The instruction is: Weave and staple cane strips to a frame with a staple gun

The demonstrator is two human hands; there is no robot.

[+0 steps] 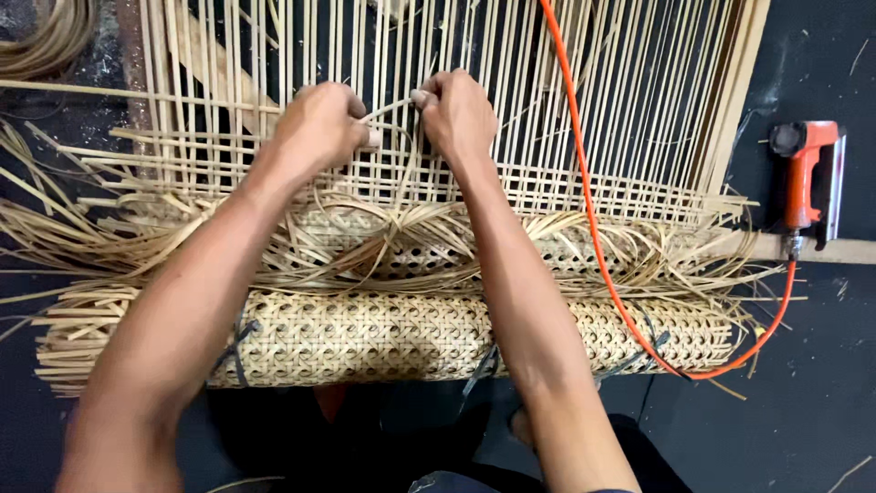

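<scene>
Hands, left [321, 123] and right [456, 111], both pinched shut on one cane strip [388, 110] (over the woven frame [639, 110]).

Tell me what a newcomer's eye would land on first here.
First, the two hands at top centre, left hand and right hand, pinching one thin cane strand between them over a frame of upright strips. Next, the orange hose that curves down across the weave to the orange nail gun at the right. Below the hands lies a roll of woven cane.
</scene>
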